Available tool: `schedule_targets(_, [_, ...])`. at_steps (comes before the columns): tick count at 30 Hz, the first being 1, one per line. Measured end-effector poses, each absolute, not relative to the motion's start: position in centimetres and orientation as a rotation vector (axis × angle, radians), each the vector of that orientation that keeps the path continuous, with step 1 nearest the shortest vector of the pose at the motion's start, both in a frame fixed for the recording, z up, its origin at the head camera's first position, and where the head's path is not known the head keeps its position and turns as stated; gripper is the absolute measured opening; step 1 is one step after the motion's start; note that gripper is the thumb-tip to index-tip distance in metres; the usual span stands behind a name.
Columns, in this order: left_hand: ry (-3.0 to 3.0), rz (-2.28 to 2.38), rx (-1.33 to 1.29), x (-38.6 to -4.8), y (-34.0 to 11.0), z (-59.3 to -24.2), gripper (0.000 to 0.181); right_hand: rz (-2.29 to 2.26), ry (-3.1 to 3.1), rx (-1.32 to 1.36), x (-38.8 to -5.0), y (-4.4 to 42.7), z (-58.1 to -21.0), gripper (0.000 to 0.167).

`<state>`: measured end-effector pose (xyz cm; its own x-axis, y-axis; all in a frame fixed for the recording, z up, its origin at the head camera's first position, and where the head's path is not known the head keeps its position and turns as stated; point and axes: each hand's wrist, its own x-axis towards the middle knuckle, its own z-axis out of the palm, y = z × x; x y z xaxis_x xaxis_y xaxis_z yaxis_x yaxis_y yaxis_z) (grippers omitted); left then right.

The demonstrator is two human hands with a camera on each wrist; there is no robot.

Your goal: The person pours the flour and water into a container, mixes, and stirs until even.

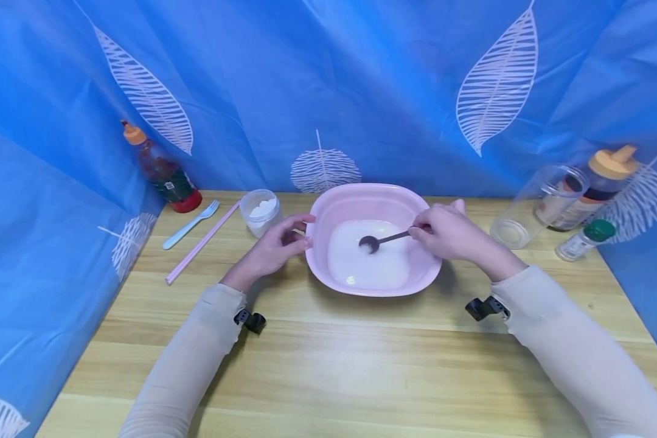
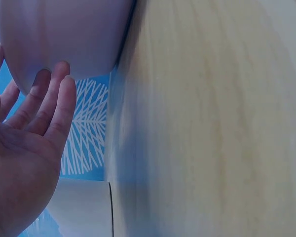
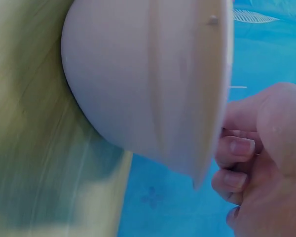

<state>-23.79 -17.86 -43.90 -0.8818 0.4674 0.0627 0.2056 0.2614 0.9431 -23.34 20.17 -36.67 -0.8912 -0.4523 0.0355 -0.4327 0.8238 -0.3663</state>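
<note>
A pink plastic basin (image 1: pixel 427 274) stands on the wooden table with a white, milky liquid (image 1: pixel 383 264) in its bottom. My right hand (image 1: pixel 449 234) reaches over the basin's right rim and grips the handle of a dark spoon (image 1: pixel 370 244), whose bowl is in the liquid. The right wrist view shows that hand's curled fingers (image 3: pixel 235 148) beside the rim; the spoon is hidden there. At the left side, my left hand (image 1: pixel 271 249) steadies the basin with its fingertips. In the left wrist view, its fingers (image 2: pixel 59 106) lie fairly straight near the outer wall.
Left of the basin are a clear tub (image 1: pixel 260 213) of white pieces, a pink stick (image 1: pixel 202 242), a light blue fork (image 1: pixel 190 225) and a red sauce bottle (image 1: pixel 166 173). Right of it stand a clear cup (image 1: pixel 536 204), a dark sauce bottle (image 1: pixel 591 188) and a green-capped shaker (image 1: pixel 586 240).
</note>
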Motion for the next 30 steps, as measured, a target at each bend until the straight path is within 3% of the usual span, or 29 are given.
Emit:
schedule_targets(15, [2.306, 1.671, 0.619, -23.8, -17.9, -44.0, 0.051, -0.385, 3.043, -0.771, -21.6, 23.9, -34.3, 0.015])
schedule_targets(30, [2.321, 1.647, 0.594, -23.8, -17.8, -43.8, 0.052, -0.424, 3.005, -0.78, -22.0, 20.6, -36.3, 0.016])
